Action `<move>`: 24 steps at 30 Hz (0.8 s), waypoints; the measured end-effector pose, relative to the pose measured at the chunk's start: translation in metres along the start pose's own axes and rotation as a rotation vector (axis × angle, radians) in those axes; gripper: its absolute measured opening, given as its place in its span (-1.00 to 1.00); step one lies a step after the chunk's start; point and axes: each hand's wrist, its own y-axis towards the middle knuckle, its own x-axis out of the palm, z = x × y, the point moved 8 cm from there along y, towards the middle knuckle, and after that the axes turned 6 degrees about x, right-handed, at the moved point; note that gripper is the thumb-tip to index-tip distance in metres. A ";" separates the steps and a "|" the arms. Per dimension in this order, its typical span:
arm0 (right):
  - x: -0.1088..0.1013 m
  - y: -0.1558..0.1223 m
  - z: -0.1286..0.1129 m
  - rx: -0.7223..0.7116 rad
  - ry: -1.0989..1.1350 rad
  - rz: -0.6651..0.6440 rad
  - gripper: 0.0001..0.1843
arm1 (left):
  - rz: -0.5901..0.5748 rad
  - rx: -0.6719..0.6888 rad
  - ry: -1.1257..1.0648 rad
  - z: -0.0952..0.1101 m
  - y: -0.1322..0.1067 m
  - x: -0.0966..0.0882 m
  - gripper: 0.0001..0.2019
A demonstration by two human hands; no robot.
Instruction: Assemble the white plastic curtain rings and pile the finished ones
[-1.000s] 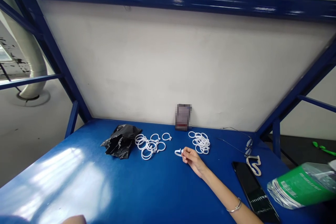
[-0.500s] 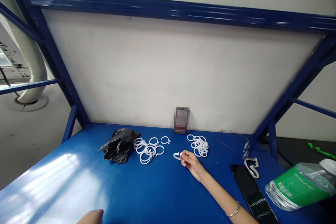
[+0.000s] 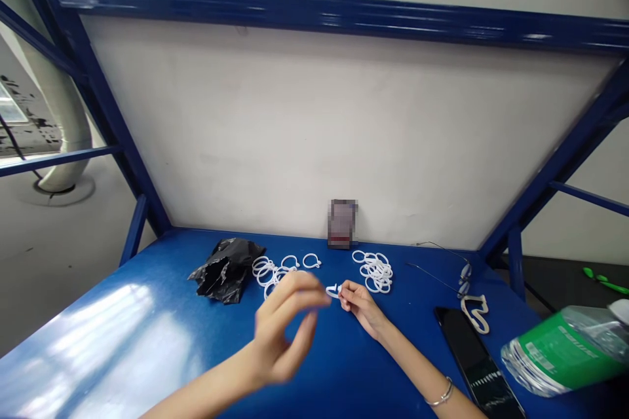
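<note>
My right hand [image 3: 361,304] rests on the blue table [image 3: 147,334], its fingertips pinched on a small white plastic ring [image 3: 333,290]. My left hand [image 3: 285,327] is raised above the table just left of that ring, thumb and forefinger close together near it, blurred by motion; it holds nothing that I can see. Behind my left hand lies a loose group of white rings [image 3: 268,268]. A second pile of white rings [image 3: 376,270] lies just beyond my right hand.
A crumpled black plastic bag [image 3: 223,268] lies at the left of the rings. A black phone [image 3: 476,360], a white clip [image 3: 476,311] and a thin wire [image 3: 432,272] lie at the right. A green-labelled plastic bottle [image 3: 565,347] is at the right edge. A white board backs the table.
My left hand has come up from the bottom edge to beside the ring that my right hand holds. My right hand has stayed in place.
</note>
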 end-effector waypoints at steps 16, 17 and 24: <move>0.003 0.000 -0.002 -0.019 -0.070 -0.001 -0.62 | -0.478 -0.552 -0.581 -0.147 -0.043 0.109 -0.48; 0.003 0.000 -0.003 -0.017 -0.084 0.001 -0.62 | -0.483 -0.558 -0.579 -0.147 -0.043 0.109 -0.48; 0.007 -0.001 -0.002 -0.025 -0.159 -0.031 -0.60 | -0.491 -0.576 -0.627 -0.148 -0.046 0.109 -0.46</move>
